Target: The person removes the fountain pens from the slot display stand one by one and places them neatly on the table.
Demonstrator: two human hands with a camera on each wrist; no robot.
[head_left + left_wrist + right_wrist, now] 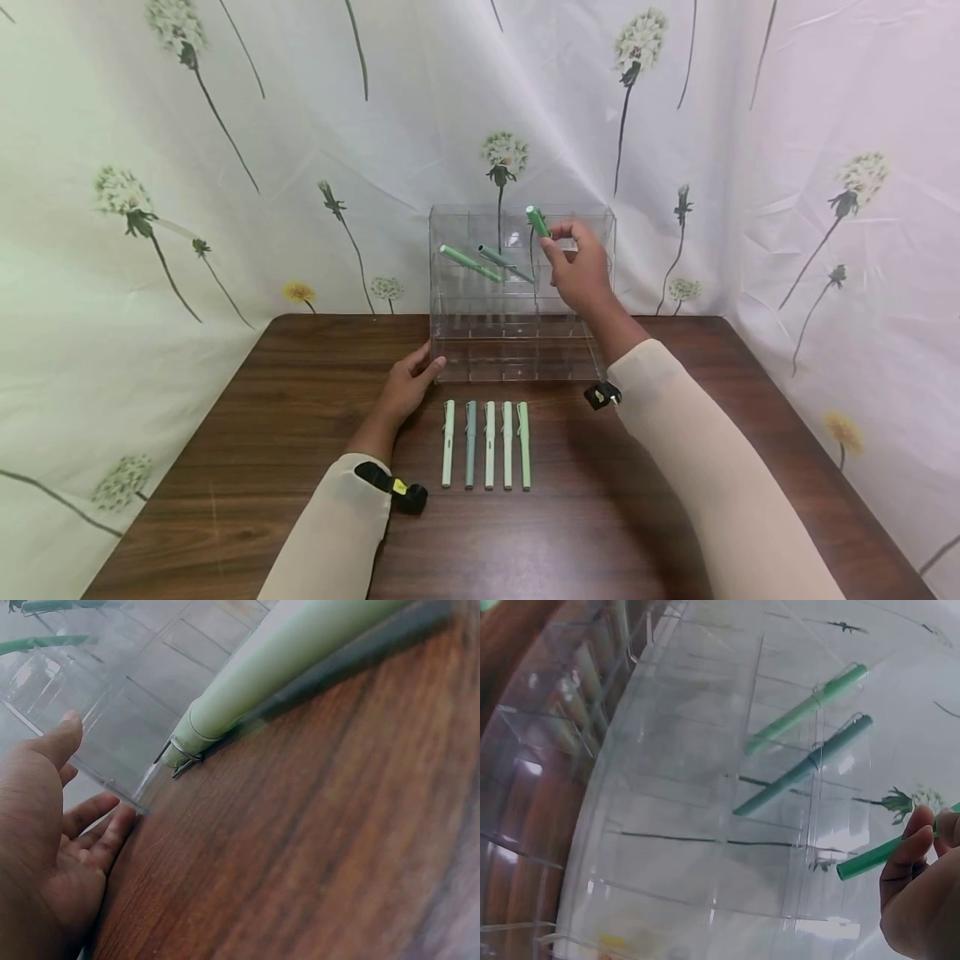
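A clear tiered organizer (487, 360) stands at the back of the table. Two pens lean in its upper compartments: a light green pen (467, 262) and a grey-teal pen (504, 262). My right hand (581, 267) pinches a bright green pen (537, 222) above the organizer's upper right part; in the right wrist view the pen's lower end (859, 864) points toward the compartments. With thumb and fingers at its lower left corner, my left hand (408, 385) holds the organizer's side. In the left wrist view, that hand's thumb (64, 739) lies against the clear wall.
Several pens lie side by side on the wooden table (300, 433) in front of the organizer, among them a pale green pen (448, 446) and a grey-blue pen (470, 446). Behind stands a white cloth (420, 125) printed with dandelions.
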